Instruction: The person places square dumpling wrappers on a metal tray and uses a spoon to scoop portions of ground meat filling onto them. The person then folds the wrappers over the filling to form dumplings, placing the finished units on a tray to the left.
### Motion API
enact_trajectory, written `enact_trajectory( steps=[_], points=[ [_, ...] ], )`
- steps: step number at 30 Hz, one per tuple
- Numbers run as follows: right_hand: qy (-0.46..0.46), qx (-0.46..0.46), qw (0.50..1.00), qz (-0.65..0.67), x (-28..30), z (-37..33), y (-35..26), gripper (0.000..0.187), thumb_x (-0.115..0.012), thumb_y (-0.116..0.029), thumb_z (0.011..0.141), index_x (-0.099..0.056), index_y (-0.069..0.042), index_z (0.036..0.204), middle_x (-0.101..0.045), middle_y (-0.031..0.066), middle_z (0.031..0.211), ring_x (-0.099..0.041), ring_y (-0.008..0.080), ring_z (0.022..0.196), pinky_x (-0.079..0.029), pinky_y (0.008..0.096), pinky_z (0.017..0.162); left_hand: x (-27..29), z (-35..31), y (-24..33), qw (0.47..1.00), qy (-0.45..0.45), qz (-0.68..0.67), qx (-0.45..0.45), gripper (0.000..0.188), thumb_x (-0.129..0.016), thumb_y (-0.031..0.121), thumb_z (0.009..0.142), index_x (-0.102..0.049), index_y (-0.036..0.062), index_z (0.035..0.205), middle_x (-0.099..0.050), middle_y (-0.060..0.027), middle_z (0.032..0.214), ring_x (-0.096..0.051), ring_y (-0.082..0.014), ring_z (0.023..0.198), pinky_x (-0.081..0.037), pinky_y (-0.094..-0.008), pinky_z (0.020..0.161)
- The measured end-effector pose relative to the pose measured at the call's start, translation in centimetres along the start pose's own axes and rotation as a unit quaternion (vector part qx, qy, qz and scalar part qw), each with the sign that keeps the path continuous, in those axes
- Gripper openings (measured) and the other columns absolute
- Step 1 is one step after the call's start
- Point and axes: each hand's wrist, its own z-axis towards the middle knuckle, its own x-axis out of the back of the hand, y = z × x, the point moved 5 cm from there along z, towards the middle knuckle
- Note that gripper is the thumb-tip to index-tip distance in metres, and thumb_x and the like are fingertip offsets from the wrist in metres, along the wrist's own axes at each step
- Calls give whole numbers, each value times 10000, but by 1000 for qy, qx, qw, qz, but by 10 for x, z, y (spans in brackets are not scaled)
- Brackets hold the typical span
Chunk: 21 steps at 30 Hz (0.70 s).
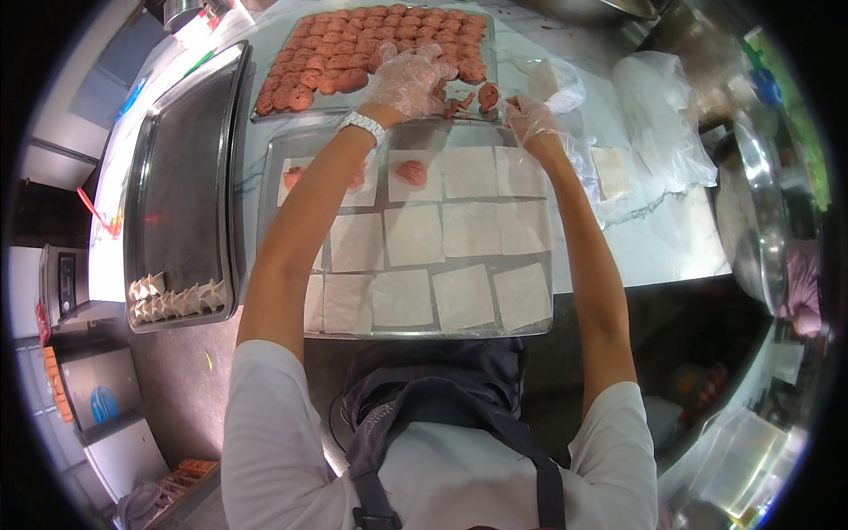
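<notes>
Nearest, a dark apron (433,380) sits below the edge of the marble table (667,238). Just beyond it lies a shallow tray (424,135) with pale square wrappers (415,234) in three rows, flat and mostly bare. The left forearm (305,216) crosses this tray and hides some of the squares; the right forearm (583,238) passes along its right side. To the left stands a dark metal tray (181,185), with pleated pale dumplings (181,300) grouped at its near end. On the right are a big metal bowl (751,221) and a crumpled clear plastic bag (658,115).

In the farthest wrapper row, a rough pink lump of filling (411,171) sits on one square; more pink shows beside the left forearm. Beyond, the gloved right hand (530,122) has its fingers drawn together near the meat tray's corner; whether it grips anything is unclear. The gloved left hand (408,81), its fingers partly bent, rests over the meat tray (491,44); I cannot tell what it holds. There, moist, reddish-pink meat portions (353,44) are packed in close rows, with scraps near the left hand.
</notes>
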Motion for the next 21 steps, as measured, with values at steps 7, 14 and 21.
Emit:
enact_trajectory(
  steps=[7, 14, 21],
  points=[
    [136, 339, 863, -350, -25, 1, -16, 140, -527, -89, 776, -586, -26, 885, -569, 114, 749, -600, 257, 683, -484, 357, 623, -12, -1, 2, 999, -16, -12, 38, 586, -786, 387, 623, -596, 206, 1148, -438, -90, 1352, -440, -277, 1228, -205, -553, 1033],
    [193, 388, 849, -303, -38, -12, -31, 72, -531, -95, 774, -575, -39, 782, -538, 100, 701, -561, 229, 632, -475, 376, 589, -15, 4, 2, 998, 41, -4, 45, 473, -755, 366, 663, -628, 200, 1088, -477, -101, 1321, -462, -280, 1207, -200, -567, 1029],
    [47, 165, 982, -79, -26, 8, -37, 234, -436, -225, 915, -578, -58, 997, -622, 217, 849, -604, 384, 817, -457, 461, 720, -11, 9, -16, 988, 133, 23, 72, 283, -705, 328, 733, -668, 208, 987, -512, -32, 1289, -499, -214, 1162, -280, -500, 980]
  ],
)
